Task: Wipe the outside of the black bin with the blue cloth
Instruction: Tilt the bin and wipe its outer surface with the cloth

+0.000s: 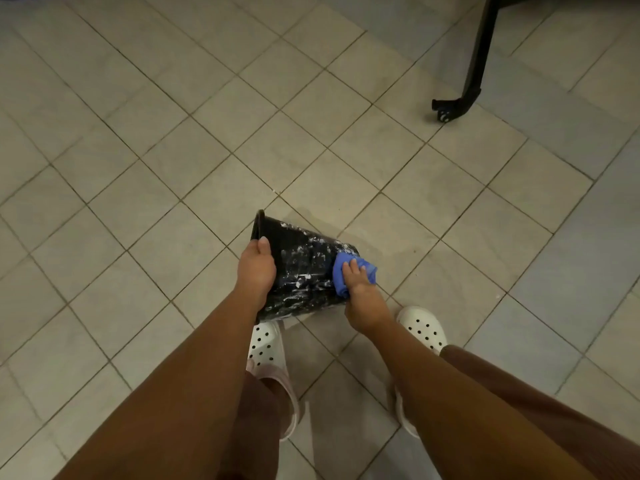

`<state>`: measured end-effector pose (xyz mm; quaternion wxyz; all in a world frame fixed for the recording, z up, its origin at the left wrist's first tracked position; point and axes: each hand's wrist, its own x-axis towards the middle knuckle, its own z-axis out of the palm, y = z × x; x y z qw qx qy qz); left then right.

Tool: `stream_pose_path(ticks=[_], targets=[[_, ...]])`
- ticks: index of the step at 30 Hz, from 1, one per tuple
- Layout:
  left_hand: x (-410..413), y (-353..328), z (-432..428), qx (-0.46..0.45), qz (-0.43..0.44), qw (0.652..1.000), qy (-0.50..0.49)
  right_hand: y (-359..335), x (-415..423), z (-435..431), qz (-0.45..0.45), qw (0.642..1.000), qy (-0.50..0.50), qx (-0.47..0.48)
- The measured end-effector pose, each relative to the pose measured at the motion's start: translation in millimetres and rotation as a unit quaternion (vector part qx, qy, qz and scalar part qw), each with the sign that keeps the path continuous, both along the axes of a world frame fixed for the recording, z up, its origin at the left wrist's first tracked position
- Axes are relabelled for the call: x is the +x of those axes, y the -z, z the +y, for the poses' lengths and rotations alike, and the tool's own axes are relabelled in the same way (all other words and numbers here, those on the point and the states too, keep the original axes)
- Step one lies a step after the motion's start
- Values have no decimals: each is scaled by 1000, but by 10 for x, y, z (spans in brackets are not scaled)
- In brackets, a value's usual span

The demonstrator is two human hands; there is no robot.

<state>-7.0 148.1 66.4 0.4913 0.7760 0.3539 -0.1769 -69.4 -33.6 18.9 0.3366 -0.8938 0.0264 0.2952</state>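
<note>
Bin (304, 265) rim: left grip (256, 268) | cloth (338, 280): under right grip (360, 289), seemingly flat

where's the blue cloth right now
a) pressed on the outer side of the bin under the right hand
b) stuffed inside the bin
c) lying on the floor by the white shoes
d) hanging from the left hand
a: the right hand presses the blue cloth against the outer side of the tilted black bin, while the left hand grips the bin at its other end.
</note>
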Motion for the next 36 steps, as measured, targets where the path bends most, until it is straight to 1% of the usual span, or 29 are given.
stream_pose_path(ticks=[6, 8, 12, 14, 16, 18, 20, 21, 24, 26, 29, 33, 36], targets=[[38, -17, -50, 19, -17, 1000, 4, 43, 8, -63, 34, 998, 36, -35], [48, 3, -49, 32, -21, 999, 8, 41, -34, -18, 21, 999, 20, -38], [43, 51, -13, 57, -13, 998, 9, 23, -40, 11, -25, 999, -21, -13], [34, 57, -12, 45, -9, 999, -5, 54, 9, -35, -19, 1000, -13, -13], [35, 44, -28, 35, -14, 999, -7, 103, 17, -85, 4, 999, 25, -20], [42, 35, -42, 36, -20, 999, 0, 132, -59, -114, 29, 998, 50, -29], [49, 40, -37, 42, -21, 999, 3, 133, -176, -91, 48, 997, 54, -29], [52, 45, -27, 44, -20, 999, 3, 128, -227, -57, 43, 997, 52, -26], [54, 60, -10, 42, -16, 999, 0, 95, -274, 60, -15, 999, 30, -15], [49, 64, -7, 35, -9, 999, -11, 87, -182, 61, -27, 999, 16, -14], [34, 72, -25, 18, -8, 999, -30, 108, -28, -15, -6, 999, 38, -19], [42, 79, -57, 25, -22, 999, -13, 95, -74, 13, 40, 995, 77, -44], [49, 96, -36, 36, -23, 999, -7, 46, -213, 131, 15, 997, 48, -51]])
